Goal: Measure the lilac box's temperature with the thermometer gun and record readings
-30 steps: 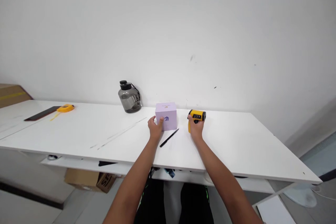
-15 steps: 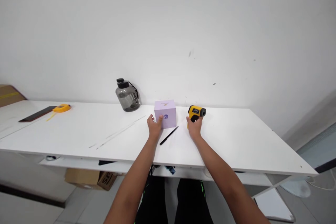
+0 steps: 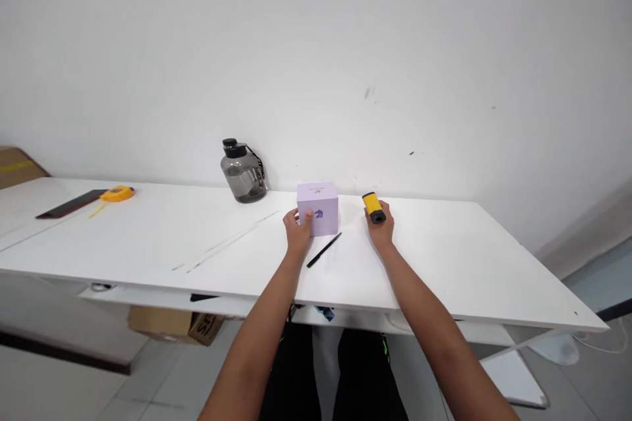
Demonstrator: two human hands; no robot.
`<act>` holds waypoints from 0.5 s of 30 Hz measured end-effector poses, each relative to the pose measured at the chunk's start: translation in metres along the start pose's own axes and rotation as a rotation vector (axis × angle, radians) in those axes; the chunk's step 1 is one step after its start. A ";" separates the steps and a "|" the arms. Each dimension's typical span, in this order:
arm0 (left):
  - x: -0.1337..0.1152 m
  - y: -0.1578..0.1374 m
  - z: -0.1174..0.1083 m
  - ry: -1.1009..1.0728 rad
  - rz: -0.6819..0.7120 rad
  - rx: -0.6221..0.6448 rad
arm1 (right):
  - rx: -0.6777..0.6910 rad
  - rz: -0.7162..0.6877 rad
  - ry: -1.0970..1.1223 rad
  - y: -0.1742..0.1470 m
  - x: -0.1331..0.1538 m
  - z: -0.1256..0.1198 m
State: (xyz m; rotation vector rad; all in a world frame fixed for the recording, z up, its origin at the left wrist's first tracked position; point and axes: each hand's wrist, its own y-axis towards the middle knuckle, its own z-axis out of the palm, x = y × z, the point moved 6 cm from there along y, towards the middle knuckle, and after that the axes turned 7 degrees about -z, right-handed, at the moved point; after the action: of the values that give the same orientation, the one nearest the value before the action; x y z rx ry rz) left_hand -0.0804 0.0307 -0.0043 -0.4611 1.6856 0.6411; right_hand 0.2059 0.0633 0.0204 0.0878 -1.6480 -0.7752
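Note:
A lilac cube-shaped box (image 3: 326,217) with a dark purple emblem on its front stands on the white tabletop (image 3: 237,256). My left hand (image 3: 297,233) grips its left side, thumb on the front face and the other fingers partly hidden at the side. In my right hand (image 3: 385,230) is a yellow and black infrared thermometer gun (image 3: 373,205), held by its handle, which the hand covers. Its black end is turned toward me. Between my hands, just in front of the box, lies a black pen (image 3: 324,250).
Behind and left of the box, a grey translucent water jug (image 3: 244,176) stands near the wall. Farther left are a yellow tape measure (image 3: 117,194) and a dark flat strip (image 3: 74,204). A cardboard box (image 3: 170,323) shows below the tabletop.
My right hand has turned the thermometer gun, so its black end has swung from the right to face me. My left hand keeps its hold on the box. The view has shifted slightly.

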 end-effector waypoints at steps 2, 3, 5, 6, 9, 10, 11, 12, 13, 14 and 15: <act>0.000 0.000 0.001 0.000 0.005 0.014 | -0.032 0.000 -0.010 0.006 -0.007 -0.004; -0.001 -0.001 0.002 -0.006 0.009 0.025 | -0.042 0.025 -0.001 0.008 -0.012 -0.004; -0.003 -0.002 0.004 -0.030 0.017 0.063 | -0.069 0.130 0.020 0.009 -0.023 -0.004; -0.005 -0.003 0.005 -0.040 0.024 0.090 | -0.071 0.182 0.024 0.009 -0.028 -0.004; -0.009 -0.006 0.007 -0.058 0.018 0.157 | -0.071 0.256 0.013 0.009 -0.034 -0.003; -0.009 -0.006 0.008 -0.063 0.008 0.169 | -0.067 0.257 -0.002 0.009 -0.033 -0.003; -0.010 -0.007 0.008 -0.073 -0.003 0.175 | -0.060 0.254 -0.025 0.010 -0.032 -0.003; -0.010 -0.007 0.008 -0.084 -0.015 0.176 | -0.053 0.256 -0.053 0.010 -0.031 -0.004; -0.010 -0.007 0.008 -0.094 -0.024 0.173 | -0.044 0.262 -0.084 0.011 -0.031 -0.004; -0.009 -0.007 0.007 -0.098 -0.031 0.167 | -0.036 0.266 -0.113 0.012 -0.030 -0.005; -0.009 -0.007 0.007 -0.097 -0.034 0.159 | -0.031 0.269 -0.140 0.013 -0.029 -0.006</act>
State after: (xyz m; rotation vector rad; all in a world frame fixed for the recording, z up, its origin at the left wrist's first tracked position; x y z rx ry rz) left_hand -0.0687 0.0292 0.0026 -0.3392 1.6192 0.4928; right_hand 0.2231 0.0840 0.0028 -0.2102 -1.7350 -0.6115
